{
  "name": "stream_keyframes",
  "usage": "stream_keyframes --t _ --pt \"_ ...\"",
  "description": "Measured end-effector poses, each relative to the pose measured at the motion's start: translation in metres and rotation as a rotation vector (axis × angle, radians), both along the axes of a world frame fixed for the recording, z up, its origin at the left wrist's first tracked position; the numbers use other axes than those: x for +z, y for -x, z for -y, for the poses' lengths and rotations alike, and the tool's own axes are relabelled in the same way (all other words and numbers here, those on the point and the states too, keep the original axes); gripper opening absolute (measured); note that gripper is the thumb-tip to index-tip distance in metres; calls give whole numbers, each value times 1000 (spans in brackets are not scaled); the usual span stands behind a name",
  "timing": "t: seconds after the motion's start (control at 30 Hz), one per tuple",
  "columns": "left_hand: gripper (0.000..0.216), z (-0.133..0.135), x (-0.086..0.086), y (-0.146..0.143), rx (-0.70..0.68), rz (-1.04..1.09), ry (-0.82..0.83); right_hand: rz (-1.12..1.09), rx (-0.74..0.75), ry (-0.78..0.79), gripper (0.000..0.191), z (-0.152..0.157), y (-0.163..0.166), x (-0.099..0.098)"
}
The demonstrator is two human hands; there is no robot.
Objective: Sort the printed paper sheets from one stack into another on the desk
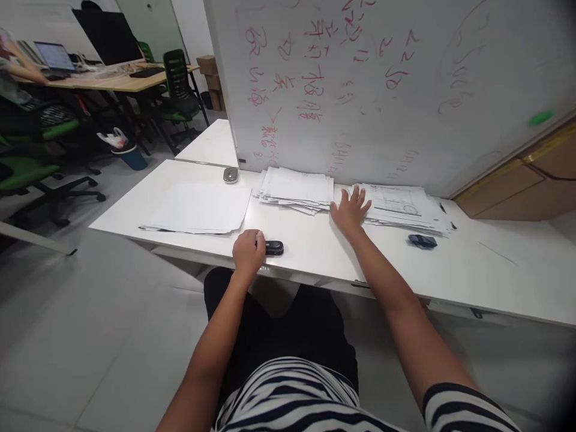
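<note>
My left hand [249, 255] is closed around one end of a black stapler [274, 248] near the front edge of the white table. Farther right, my right hand [351, 211] has its fingers spread, between the middle paper stack [297, 186] and the right paper stack [400, 204]. Its fingertips reach the left edge of the right stack; I cannot tell how firmly they press. Printed drawings show on that stack's top sheet. To the left lies another pile of white paper [202, 207], just beyond my left hand.
A whiteboard [360, 90] with red writing stands along the back of the table [310, 252]. A computer mouse [231, 174] sits behind the left pile. A dark crumpled-looking item [422, 241] lies at right, near cardboard boxes [522, 180]. Another person's arm [27, 71] shows far left.
</note>
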State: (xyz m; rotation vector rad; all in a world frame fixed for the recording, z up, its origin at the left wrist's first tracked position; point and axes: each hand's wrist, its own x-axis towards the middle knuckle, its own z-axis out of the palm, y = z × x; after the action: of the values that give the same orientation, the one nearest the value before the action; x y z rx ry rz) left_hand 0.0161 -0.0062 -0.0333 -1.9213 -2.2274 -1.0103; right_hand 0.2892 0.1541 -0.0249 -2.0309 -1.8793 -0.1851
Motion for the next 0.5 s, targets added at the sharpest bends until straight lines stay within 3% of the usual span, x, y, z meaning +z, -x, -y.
stream_keyframes --t 0.13,0.23,0.33,0.5 --pt "34 -1 0 0 -8 10 -9 21 -122 -33 59 7 -57 -11" --pt "35 -1 0 -1 1 9 -9 -74 -206 68 68 6 -89 -18" --pt "37 -2 1 -2 4 3 -1 -151 -249 182 72 1 -99 -21" --pt "39 -2 3 -4 18 3 14 -164 -259 151 54 -2 -98 -16"
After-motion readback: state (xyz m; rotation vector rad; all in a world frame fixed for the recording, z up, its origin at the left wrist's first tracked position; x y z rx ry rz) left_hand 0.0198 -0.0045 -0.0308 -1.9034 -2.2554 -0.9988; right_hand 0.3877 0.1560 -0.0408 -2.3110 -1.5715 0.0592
